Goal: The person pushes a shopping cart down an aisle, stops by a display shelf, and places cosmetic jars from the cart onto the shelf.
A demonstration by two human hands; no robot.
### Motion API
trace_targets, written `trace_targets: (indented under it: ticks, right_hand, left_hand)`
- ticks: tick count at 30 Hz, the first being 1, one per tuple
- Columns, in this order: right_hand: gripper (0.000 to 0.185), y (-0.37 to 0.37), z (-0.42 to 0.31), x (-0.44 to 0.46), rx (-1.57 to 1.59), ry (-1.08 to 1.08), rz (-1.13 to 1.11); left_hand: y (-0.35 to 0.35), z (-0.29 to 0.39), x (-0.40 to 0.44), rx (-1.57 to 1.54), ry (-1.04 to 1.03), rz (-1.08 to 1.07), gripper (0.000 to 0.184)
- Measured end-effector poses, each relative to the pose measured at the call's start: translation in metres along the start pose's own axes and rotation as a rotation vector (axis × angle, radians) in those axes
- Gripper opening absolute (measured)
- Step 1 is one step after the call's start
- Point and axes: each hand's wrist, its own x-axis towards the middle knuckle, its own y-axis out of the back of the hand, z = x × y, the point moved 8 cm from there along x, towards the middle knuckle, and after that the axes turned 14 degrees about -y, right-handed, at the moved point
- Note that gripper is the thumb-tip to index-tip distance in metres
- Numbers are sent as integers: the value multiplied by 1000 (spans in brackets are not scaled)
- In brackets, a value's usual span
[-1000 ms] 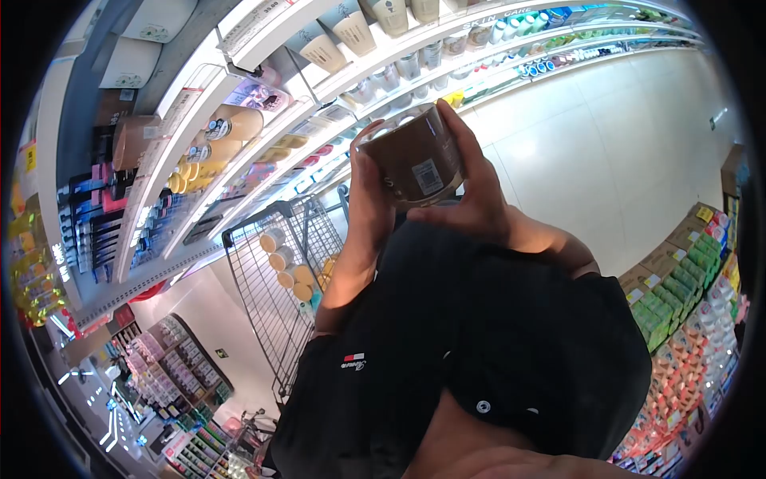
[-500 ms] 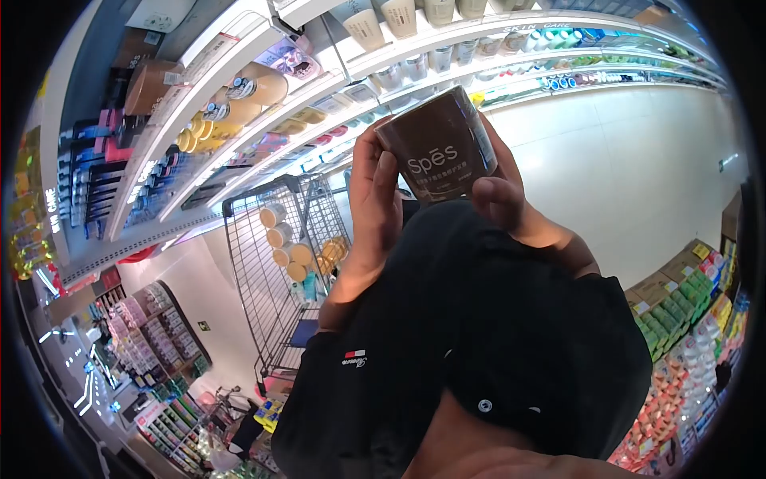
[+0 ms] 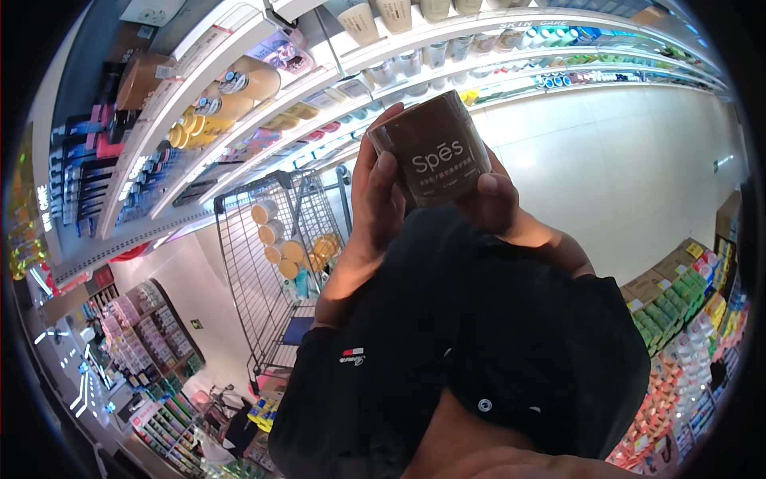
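A brown box [image 3: 440,144] with "Spēs" in white letters and smaller print below is held up in front of my chest, tilted, its front turned toward me. My left hand [image 3: 375,191] grips its left side, thumb lying on the front edge. On the right side, my right hand [image 3: 499,199] holds the lower corner with the thumb against the front. The fingers behind the box are partly hidden.
A wire shopping cart [image 3: 271,247] with several yellow-lidded tubs [image 3: 291,251] stands to my left. Beyond the box run lit store shelves [image 3: 383,52] of bottles and tubes. Stacked green packs [image 3: 670,311] sit at the right.
The box has turned a little, so its lettered front faces me more squarely. My right thumb sits further onto its lower right corner. The view has shifted slightly.
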Motion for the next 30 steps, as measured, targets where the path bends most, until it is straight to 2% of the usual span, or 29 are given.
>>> trace_targets:
  ticks: [3,5,13,21,30]
  right_hand:
    - [97,-4,-1,1,-11,-9,-48]
    - [94,3,5,1,2,-90,-54]
    - [86,5,1,-3,51,-72,-66]
    - [79,13,-6,-10,71,-32,-73]
    - [69,28,-3,-12,75,-91,-29]
  left_hand:
    - [7,-5,-2,39,-45,33,77]
    - [5,-5,1,50,-43,33,76]
    - [0,-15,1,57,-49,51,70]
    - [-1,-31,2,36,44,86,56]
    - [-2,-37,10,79,37,163,53]
